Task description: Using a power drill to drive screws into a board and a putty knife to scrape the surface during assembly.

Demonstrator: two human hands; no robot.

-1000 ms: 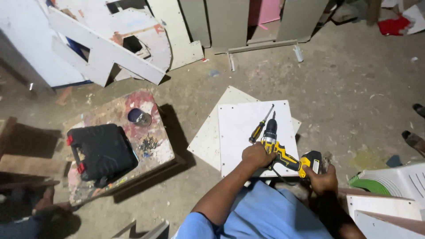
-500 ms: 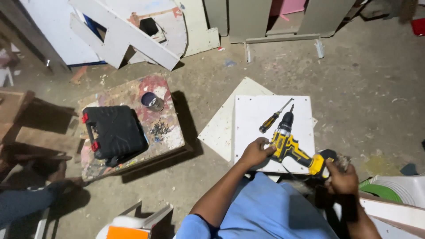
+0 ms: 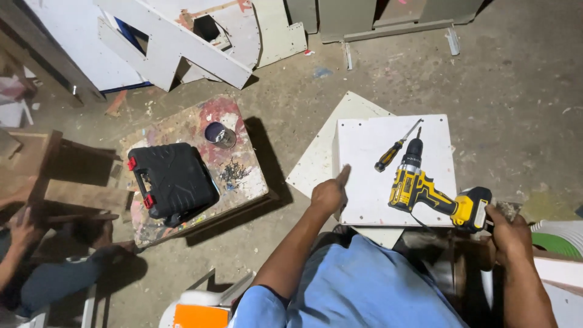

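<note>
floor: grey concrete floor (image 3: 498,79), gritty, with everything laid out on it

cut-outs: white board cut-outs (image 3: 176,42) heaped up at 11 o'clock, well apart from the work

low table: paint-splattered wooden table (image 3: 240,176) at 9 o'clock, with a black plastic tool case with red latches (image 3: 173,179), a small round tin (image 3: 218,133) and a scatter of dark screws (image 3: 234,172) on top

panel: square white board panel (image 3: 370,164) lying flat over another pale sheet, dead centre, about 12 o'clock from the knees

left hand: left hand (image 3: 331,193) loosely fisted, thumb sticking up, resting at the panel's near-left edge, holding nothing

drill: yellow and black cordless drill (image 3: 425,185) lying on its side on the panel at 1 o'clock, bit pointing away

right hand: right hand (image 3: 509,228) at 3 o'clock, curled near the drill's battery end; can't tell whether it's actually gripping it

screwdriver: yellow and black handled screwdriver (image 3: 395,149) on the panel, just beside the drill's nose

progress: my guess is barely started; can't see any screws in the panel, and both tools are lying there

changed: half a second back the left hand was right up at the drill; now it's off to the panel's left edge. Camera's tipped too.
</note>
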